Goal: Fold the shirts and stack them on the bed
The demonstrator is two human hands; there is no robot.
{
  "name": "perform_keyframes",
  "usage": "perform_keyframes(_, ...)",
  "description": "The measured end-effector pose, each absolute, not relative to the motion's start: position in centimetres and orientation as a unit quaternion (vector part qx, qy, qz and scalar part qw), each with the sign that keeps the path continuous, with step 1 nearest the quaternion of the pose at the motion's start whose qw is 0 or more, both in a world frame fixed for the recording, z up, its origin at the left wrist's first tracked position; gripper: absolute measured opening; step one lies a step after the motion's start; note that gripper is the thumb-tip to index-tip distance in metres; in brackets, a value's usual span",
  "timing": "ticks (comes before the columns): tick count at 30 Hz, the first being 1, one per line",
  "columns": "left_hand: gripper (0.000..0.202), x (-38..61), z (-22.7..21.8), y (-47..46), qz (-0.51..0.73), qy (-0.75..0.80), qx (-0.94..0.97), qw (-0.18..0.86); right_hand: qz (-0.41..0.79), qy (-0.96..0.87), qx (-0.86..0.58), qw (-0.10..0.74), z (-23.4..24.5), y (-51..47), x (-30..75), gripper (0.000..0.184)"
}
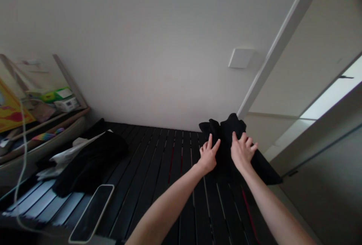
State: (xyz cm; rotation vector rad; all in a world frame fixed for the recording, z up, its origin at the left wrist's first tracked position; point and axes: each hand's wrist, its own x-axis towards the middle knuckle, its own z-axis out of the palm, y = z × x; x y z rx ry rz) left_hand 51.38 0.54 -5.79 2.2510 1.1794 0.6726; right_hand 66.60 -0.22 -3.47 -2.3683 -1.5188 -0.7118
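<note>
A black garment [226,131] lies bunched at the far right corner of a dark slatted surface [158,162], against the white wall. My left hand [208,155] rests flat on its left part with fingers spread. On the garment's right part lies my right hand [242,150], fingers stretched out and pressing the cloth. Neither hand grips anything.
A phone [92,213] lies screen-up near the front left. Behind it sits a pile of black and white cloth [82,160]. A shelf with boxes [53,99] and a white cable [21,162] stand at the left. A white wall plate [241,57] and door frame are on the right.
</note>
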Motion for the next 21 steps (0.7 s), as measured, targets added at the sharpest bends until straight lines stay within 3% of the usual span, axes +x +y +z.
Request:
perform_keyframes(4, 0.086, 51.3, -7.9, -0.4, 0.199, 0.465, 0.842, 0.19, -0.2, -0.5, -0.838, 0.088, -8.9, 0.0, 68.5, 0.052)
perform_keyframes(10, 0.067, 44.9, -12.8, -1.0, 0.137, 0.513, 0.847, 0.04, -0.04, -0.533, -0.845, 0.012, -18.9, -1.5, 65.7, 0.059)
perform_keyframes(16, 0.065, 33.0, -15.6, 0.1, 0.056, 0.632, 0.772, -0.031, -0.046, -0.525, -0.849, 0.034, -20.8, -2.0, 65.0, 0.063)
perform_keyframes(21, 0.055, 21.2, -15.1, 0.4, 0.041, 0.73, 0.67, -0.127, -0.066, -0.53, -0.843, 0.059, -21.6, -2.3, 65.2, 0.064)
